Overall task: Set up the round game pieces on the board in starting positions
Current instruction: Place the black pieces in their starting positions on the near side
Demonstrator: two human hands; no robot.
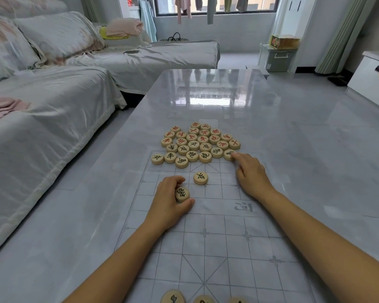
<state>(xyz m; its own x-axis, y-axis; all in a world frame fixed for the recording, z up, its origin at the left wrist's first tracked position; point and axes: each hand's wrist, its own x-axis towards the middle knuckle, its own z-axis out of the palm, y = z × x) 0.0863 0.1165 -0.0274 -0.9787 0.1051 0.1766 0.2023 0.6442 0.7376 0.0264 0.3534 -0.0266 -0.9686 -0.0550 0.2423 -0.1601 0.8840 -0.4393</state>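
Left hand (171,202) pinches a black-lettered piece (182,193) on the board (217,248) — printed 河 — while right hand (253,174) touches a second piece (229,155) with 1 straight forefinger.

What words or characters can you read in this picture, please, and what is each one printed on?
"河", faint grey, on the board.
"卒", black, on the lone piece.
"車", black, on a near-row pile piece.
Not clear enough to read: the black character on the gripped piece in the left hand.
Too small to read: the red pile pieces and the far box.

pcs cluster (197,143) far end of board (214,243)
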